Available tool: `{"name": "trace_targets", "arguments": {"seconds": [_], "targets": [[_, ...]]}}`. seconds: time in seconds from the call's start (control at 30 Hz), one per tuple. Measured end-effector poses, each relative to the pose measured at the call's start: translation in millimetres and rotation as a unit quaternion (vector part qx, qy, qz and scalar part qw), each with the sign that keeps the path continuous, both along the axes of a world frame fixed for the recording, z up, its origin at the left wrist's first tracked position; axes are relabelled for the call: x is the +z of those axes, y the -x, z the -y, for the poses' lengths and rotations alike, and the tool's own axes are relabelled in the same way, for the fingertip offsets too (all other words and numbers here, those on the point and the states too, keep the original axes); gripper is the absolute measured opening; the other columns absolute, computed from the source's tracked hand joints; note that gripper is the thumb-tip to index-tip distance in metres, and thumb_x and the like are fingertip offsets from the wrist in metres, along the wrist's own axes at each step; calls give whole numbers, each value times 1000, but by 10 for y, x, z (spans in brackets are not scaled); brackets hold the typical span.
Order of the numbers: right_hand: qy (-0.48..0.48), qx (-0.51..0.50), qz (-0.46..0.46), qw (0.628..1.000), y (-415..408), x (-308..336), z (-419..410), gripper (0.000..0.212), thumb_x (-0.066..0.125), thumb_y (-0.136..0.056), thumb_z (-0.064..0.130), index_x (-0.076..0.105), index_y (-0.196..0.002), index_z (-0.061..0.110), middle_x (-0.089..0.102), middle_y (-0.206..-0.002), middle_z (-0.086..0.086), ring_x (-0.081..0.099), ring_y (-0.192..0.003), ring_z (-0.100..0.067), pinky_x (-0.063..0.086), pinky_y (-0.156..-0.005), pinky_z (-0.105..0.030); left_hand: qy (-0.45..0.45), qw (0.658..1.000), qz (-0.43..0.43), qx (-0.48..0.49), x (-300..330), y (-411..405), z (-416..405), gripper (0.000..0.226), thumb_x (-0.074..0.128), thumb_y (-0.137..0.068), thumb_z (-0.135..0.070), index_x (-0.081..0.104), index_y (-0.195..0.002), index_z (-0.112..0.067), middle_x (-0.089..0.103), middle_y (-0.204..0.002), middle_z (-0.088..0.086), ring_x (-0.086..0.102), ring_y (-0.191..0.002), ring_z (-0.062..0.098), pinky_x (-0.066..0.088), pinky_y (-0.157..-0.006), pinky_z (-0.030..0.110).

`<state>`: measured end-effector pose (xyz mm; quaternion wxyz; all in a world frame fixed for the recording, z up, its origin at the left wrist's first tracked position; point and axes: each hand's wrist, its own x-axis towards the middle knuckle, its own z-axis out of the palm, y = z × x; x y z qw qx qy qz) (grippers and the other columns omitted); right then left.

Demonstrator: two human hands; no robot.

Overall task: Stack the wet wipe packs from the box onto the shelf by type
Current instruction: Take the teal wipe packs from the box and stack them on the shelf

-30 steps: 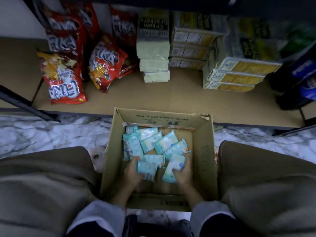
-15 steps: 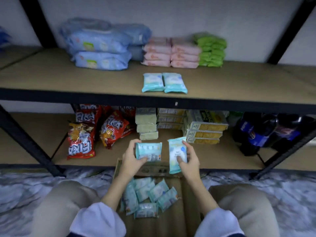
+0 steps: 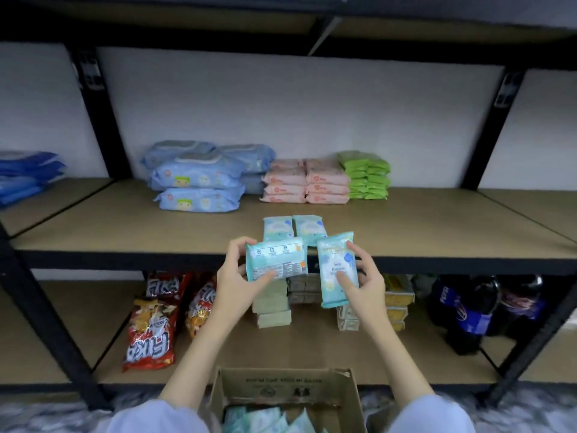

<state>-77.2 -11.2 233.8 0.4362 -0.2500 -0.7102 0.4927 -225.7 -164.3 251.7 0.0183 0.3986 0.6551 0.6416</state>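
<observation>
You've got the middle shelf carrying blue packs, pink packs, green packs at the back, two teal packs near the front edge.

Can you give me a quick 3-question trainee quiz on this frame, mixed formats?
1. True or false: the left hand and the right hand each hold one teal wipe pack.
2. Multiple choice: the two teal packs already on the shelf lie A) on the pink stack, B) side by side near the front edge, C) beside the cola bottles.
3. Fill in: the pack in the left hand shows its printed back, held ____ (lengthwise sideways / upright); the pack in the right hand is the other way.

Key: 1 true; 2 B; 3 lengthwise sideways.
</observation>
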Motion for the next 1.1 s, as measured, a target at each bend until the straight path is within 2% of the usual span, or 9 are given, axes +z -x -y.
{"name": "trace_targets", "arguments": {"seconds": [0.1, 0.23, 0.3, 0.37, 0.47, 0.63, 0.87, 1.0, 1.1], "targets": [[-9, 1, -4, 1000, 145, 192, -144, 51, 60, -85, 2, 50, -117, 40, 63, -101, -1, 62, -76, -23, 53, -67, -37, -7, 1000, -14, 26, 161, 135, -122, 55, 76, -70, 0, 44, -99, -33, 53, -106, -16, 53, -92, -13, 48, -71, 11], [-4, 8, 0, 1000, 391, 363, -392, 49, 60, -83, -1, 53, -121, 30, 63, -104, -4, 63, -87, -25, 53, -75, -39, -24, 998, 8, 62, 270, 284, -323, 50, 73, -72, 4, 43, -105, -19, 50, -99, -20, 51, -90, -17, 43, -68, 3], [1, 4, 16, 1000, 522, 412, -558, 49, 62, -82, 1, 54, -125, 24, 62, -111, -5, 61, -99, -26, 52, -86, -43, -30, 995, 50, 80, 274, 356, -422, 51, 74, -72, 3, 42, -107, -17, 53, -97, -14, 53, -88, -9, 44, -68, 5], [28, 2, 28, 999, 631, 439, -706, 50, 63, -82, 2, 54, -128, 18, 59, -120, -8, 58, -108, -26, 49, -94, -45, -21, 989, 105, 98, 266, 409, -508, 51, 75, -72, -2, 42, -108, -16, 56, -99, -3, 56, -87, 7, 45, -70, 15], [102, 21, 25, 994, 746, 423, -797, 50, 65, -85, 6, 51, -132, 14, 57, -128, -9, 56, -111, -23, 46, -100, -41, 59, 979, 139, 135, 265, 473, -593, 49, 76, -74, -14, 41, -108, -12, 53, -103, 3, 51, -92, 17, 39, -75, 25], [101, 55, 101, 988, 869, 436, -795, 52, 64, -87, 21, 47, -136, 16, 51, -135, -3, 52, -119, -19, 40, -105, -33, 156, 972, 67, 160, 213, 624, -706, 46, 77, -71, -33, 42, -91, -11, 47, -99, 5, 44, -105, 26, 36, -80, 29], [9, 74, 215, 974, 865, 446, -761, 56, 55, -90, 42, 39, -141, 27, 43, -141, 0, 40, -129, -19, 31, -104, -29, 231, 958, -40, 163, 205, 626, -730, 44, 65, -77, -50, 46, -103, -20, 46, -114, -1, 40, -113, 23, 30, -95, 33], [47, 78, 214, 973, 880, 479, -790, 47, 49, -92, 34, 40, -138, 33, 44, -141, -2, 43, -121, -19, 32, -94, -28, 270, 941, -144, 146, 320, 618, -717, 59, 65, -73, -58, 44, -116, -24, 47, -119, -8, 39, -118, 17, 27, -94, 29], [51, 82, 212, 973, 860, 484, -790, 49, 53, -90, 29, 41, -138, 32, 47, -137, -1, 46, -108, -15, 33, -87, -26, 290, 945, -129, 81, 397, 687, -748, 67, 74, -70, -47, 42, -123, -23, 51, -123, -5, 45, -117, 18, 36, -97, 32]]}}
